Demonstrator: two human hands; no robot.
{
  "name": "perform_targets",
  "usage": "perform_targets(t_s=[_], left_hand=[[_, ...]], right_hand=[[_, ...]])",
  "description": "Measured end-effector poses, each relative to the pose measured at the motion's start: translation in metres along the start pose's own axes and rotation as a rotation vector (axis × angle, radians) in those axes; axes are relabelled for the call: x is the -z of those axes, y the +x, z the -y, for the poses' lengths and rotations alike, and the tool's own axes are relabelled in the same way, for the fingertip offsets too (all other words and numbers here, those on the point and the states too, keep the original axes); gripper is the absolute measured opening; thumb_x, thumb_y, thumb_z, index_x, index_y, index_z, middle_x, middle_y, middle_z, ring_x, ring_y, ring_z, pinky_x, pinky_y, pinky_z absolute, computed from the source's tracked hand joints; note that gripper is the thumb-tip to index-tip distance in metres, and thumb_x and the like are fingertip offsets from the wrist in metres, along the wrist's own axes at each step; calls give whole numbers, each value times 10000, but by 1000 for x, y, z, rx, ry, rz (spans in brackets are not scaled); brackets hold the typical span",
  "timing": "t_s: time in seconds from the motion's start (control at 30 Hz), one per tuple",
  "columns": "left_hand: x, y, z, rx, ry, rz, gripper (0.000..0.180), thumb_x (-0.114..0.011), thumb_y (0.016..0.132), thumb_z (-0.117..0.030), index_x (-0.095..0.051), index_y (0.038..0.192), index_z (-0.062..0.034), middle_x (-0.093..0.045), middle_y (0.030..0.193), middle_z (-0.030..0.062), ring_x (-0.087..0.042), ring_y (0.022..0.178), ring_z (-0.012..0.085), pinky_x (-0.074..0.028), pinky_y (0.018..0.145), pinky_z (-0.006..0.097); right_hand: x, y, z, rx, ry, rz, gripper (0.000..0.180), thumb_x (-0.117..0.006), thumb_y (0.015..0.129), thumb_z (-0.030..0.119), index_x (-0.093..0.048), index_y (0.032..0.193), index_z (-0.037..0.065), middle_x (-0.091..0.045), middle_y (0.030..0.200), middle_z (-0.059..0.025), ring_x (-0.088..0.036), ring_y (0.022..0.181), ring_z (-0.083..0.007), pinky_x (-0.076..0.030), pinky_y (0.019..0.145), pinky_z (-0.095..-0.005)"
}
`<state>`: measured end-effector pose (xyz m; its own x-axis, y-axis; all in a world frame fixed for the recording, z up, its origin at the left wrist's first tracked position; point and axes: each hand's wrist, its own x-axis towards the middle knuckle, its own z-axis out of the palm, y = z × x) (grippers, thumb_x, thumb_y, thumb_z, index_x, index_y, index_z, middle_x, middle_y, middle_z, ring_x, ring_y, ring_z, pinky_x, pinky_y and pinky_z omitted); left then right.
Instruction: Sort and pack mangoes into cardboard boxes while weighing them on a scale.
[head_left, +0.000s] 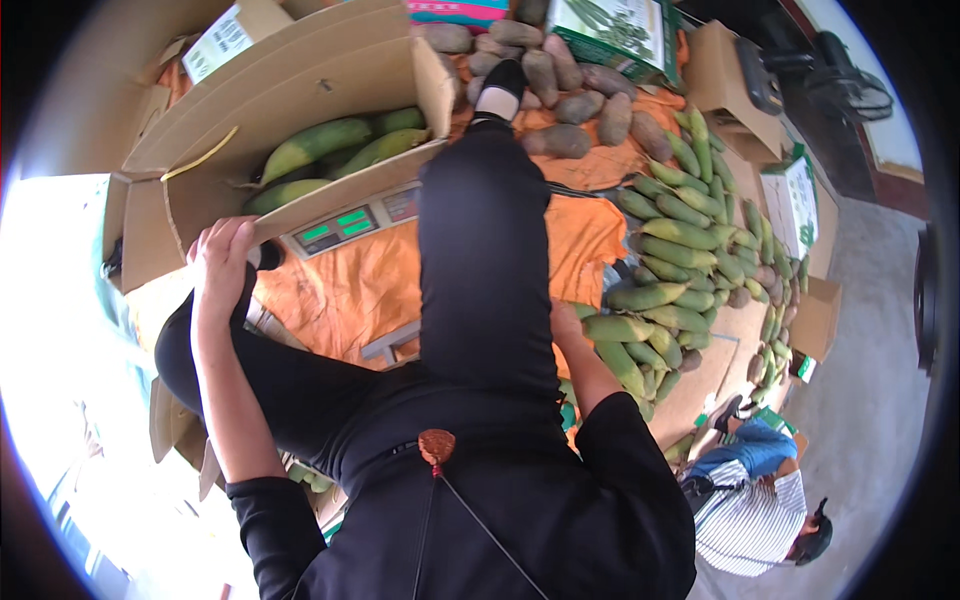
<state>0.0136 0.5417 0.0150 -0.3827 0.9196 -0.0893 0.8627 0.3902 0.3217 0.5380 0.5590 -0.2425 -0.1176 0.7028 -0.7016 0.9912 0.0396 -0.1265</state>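
Observation:
My left hand (222, 258) grips the near left edge of an open cardboard box (250, 140), its fingers bent over the rim. Inside the box lie several long green radishes (318, 147). Beneath it is a scale (340, 229) with lit green displays. On the right, my right hand (565, 325) reaches down beside my knee, close to a big pile of green radishes (680, 250). My leg hides most of that hand, so its fingers do not show.
Brownish-purple tubers (575, 108) lie on an orange cloth (330, 300) around my outstretched foot. Printed boxes (615, 35) stand behind them. Another person in a striped shirt (750, 520) is low down at the right. A black fan (850, 85) stands at the far right.

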Motion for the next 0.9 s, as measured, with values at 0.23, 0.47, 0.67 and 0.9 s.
perform_targets(t_s=[0.23, 0.47, 0.67, 0.9], left_hand=[[-2, 1, -8, -16, 8, -8, 284, -473, 942, -278, -694, 996, -108, -658, 972, 48, -576, 970, 260, -370, 927, 395], [10, -8, 6, 34, 13, 9, 294, -471, 944, -276, -696, 993, -94, -656, 957, 65, -572, 962, 265, -360, 931, 387], [5, -4, 1, 37, -24, 16, 283, -479, 937, -263, -697, 989, -90, -655, 948, 73, -571, 961, 270, -355, 937, 394], [3, 3, -13, 10, -17, 9, 269, -486, 933, -252, -698, 977, -92, -654, 944, 74, -569, 961, 271, -354, 939, 399]], right_hand=[[-26, 16, -8, 124, -373, 280, 514, -590, 838, 187, -429, 1325, 193, -417, 1319, -14, -375, 1261, -216, -412, 938, -414], [-91, 46, 0, 297, -929, 137, 559, -584, 833, 188, -413, 1364, 208, -392, 1277, 45, -321, 1242, -164, -359, 893, -337], [-157, 97, -49, 225, -955, 13, 402, -574, 847, 184, -531, 1247, 209, -482, 1184, 68, -400, 1169, -129, -388, 829, -352], [-63, 48, -17, 277, -756, -7, 337, -611, 839, 186, -571, 1173, 172, -575, 1087, 24, -529, 1096, -159, -414, 818, -364]])
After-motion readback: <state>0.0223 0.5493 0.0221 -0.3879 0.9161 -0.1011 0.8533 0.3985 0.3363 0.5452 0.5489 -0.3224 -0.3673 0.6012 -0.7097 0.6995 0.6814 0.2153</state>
